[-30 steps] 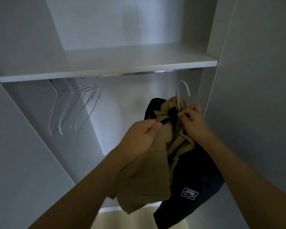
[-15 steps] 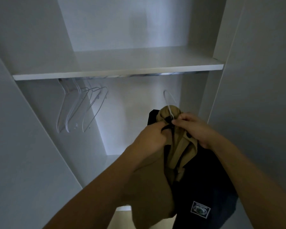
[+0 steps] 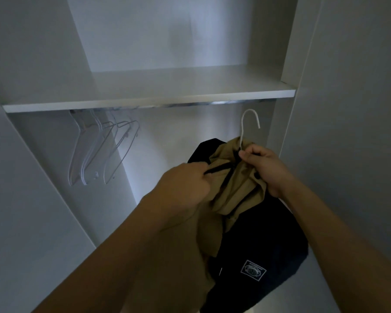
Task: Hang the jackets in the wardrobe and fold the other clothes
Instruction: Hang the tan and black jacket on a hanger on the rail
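The hanger hook [image 3: 250,125] now rises nearer the rail [image 3: 212,103] — the right hand [image 3: 265,171] pinches its neck, the left hand [image 3: 185,184] grips the tan jacket [image 3: 235,186] (hanging looks imminent).

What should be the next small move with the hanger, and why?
Probably raise the hanger and hook it over the rail. The right hand pinches its neck, its hook is free just below the rail, and the left hand holds the jacket.
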